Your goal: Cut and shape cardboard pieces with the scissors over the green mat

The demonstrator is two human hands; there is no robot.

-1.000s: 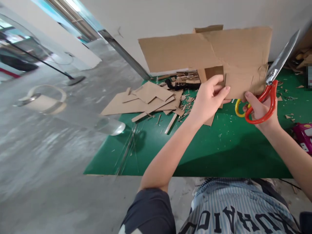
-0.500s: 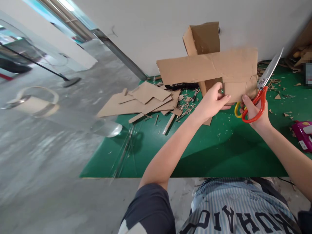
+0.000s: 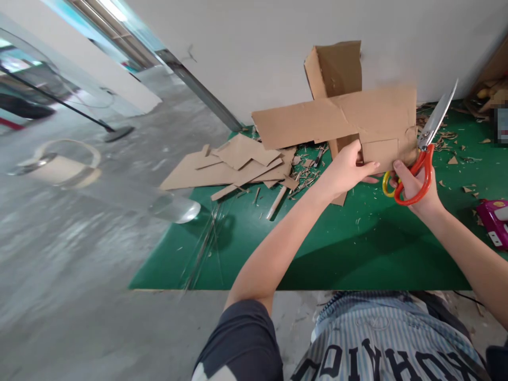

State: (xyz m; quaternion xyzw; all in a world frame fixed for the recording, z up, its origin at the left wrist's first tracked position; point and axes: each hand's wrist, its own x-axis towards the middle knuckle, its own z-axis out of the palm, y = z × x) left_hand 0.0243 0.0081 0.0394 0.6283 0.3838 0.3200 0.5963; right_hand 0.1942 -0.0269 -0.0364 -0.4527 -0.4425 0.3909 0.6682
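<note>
From where I stand, the main change is in the height of the wide cardboard sheet (image 3: 305, 124). One second ago it was held higher and hid most of the folded cardboard piece (image 3: 341, 66) behind it; now it has come down, its left end hangs lower, and the folded piece shows clearly near the wall (image 3: 238, 53). The sheet is in the air above the green tabletop (image 3: 349, 248), in front of this folded piece. Also, the small cardboard square (image 3: 379, 152) on the lower right part of the sheet now appears to lie flat against its face. Whether it is fixed there or only pressed, I cannot tell.

The left hand (image 3: 345, 168) pinches the lower edge with thumb and fingers, just at the square. The right hand (image 3: 413, 185) has its thumb at the same edge, further right, and is curled through the handles of the scissors (image 3: 425, 142). The blades seem to be together and point up, away from the person.

For the work, I would judge that this is a moment of holding and placing the square, not of cutting. The offcuts (image 3: 194, 172) at the left lie untouched.
</note>
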